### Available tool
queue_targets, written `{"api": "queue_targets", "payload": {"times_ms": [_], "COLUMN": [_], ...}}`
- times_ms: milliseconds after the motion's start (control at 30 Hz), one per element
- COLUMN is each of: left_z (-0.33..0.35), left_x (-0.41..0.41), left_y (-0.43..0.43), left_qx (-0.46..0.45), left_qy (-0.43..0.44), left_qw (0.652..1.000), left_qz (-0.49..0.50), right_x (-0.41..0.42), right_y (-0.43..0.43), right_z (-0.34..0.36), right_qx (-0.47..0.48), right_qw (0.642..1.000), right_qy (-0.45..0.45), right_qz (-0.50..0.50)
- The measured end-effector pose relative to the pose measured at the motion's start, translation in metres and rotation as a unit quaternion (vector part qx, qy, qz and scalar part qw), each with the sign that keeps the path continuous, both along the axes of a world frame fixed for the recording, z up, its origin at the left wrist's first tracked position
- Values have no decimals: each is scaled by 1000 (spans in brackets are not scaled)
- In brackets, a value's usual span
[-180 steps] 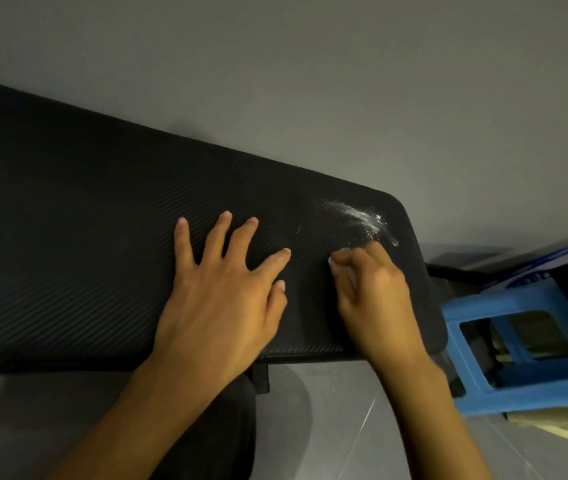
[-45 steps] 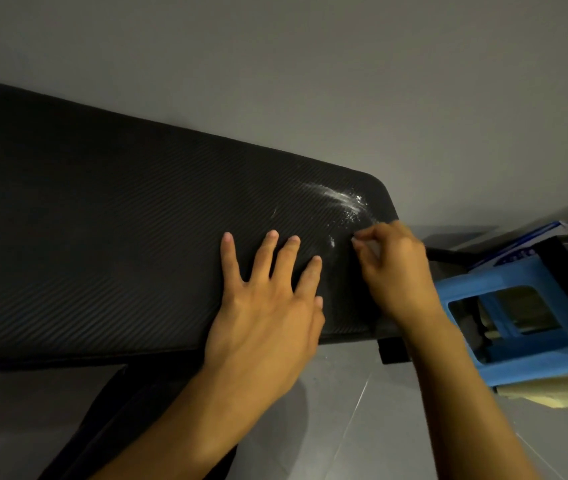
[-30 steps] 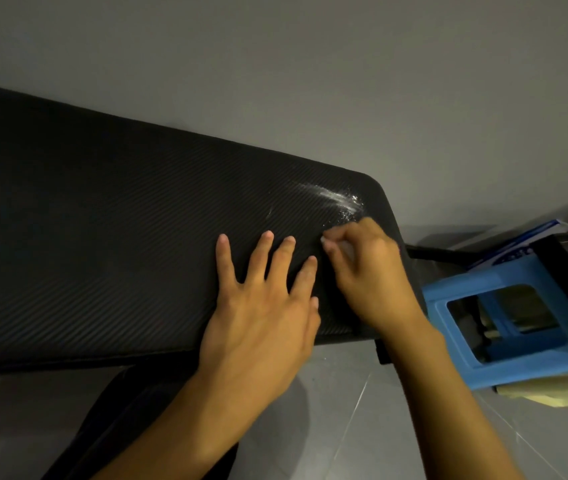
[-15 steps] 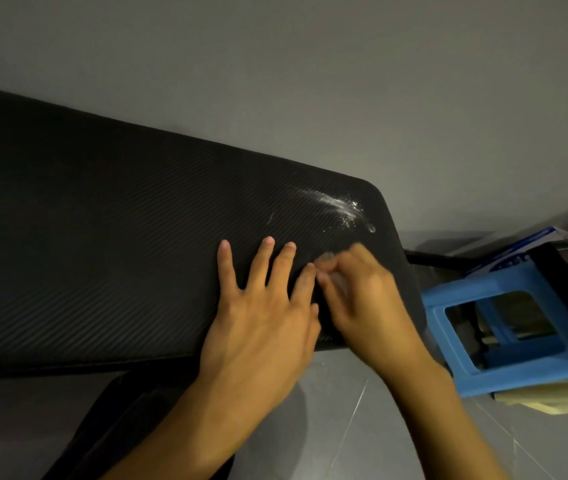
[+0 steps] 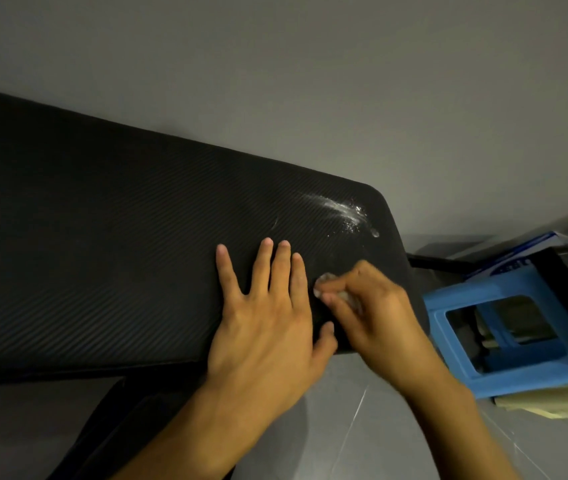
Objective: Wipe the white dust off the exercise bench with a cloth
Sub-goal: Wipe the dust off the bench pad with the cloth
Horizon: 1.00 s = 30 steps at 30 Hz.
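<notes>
Now the left hand (image 5: 268, 313) lies flat on the black bench (image 5: 102, 258), fingers spread wide and holding nothing, its thumb near the front edge of the pad. Right beside it, the right hand (image 5: 372, 306) is bunched tight around a small pale cloth (image 5: 324, 284), pressing it to the pad just off the left index finger. White dust (image 5: 343, 211) streaks the far right corner, close to the rounded end and the back edge, well above the cloth and not under it. A small smear (image 5: 275, 222) sits left of that streak. Open pad runs away to the left of both hands; on the right, the bench end drops off toward a blue stool (image 5: 518, 327) on the tiled floor (image 5: 344, 427), with a blue-and-white box (image 5: 514, 251) behind it. The grey wall (image 5: 275, 81) sits just behind the back edge. Compared with half a second ago, the right hand has slid a touch right and away from the left fingers, and the dust streak looks unchanged.
</notes>
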<state>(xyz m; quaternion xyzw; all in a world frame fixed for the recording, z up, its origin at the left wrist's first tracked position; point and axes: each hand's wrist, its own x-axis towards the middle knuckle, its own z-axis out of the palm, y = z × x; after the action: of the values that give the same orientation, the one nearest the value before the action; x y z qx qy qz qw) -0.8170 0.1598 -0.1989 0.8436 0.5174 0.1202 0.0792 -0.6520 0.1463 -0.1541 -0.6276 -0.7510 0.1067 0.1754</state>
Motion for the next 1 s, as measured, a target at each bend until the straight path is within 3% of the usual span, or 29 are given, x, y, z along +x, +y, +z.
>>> {"api": "queue_targets", "payload": {"times_ms": [167,400,633,833,1000], "left_z": [3,2,4,3,3], "left_x": [-1,-3,-3,-3,-3], "left_y": [1,2,1,1,1], "left_qx": [-13,-14,-19,-18,-19], "left_qy": [22,-19,1,-8,-1], "left_qw": [1000,1000,1000,1000,1000], "left_qz": [0,-3,-3,-4,-1], "right_x": [-2,8,34,7,45], "right_y": [48,-23,53,2,42], "right_z": [-5,2,-5,-5,-8], "right_qx": [18,-14,43,22,41], "right_qw": [998,1000,992,1000,993], "right_qy": [-37,8,-55,4,-63], "right_qz": [-37,12,-104,15,-95]}}
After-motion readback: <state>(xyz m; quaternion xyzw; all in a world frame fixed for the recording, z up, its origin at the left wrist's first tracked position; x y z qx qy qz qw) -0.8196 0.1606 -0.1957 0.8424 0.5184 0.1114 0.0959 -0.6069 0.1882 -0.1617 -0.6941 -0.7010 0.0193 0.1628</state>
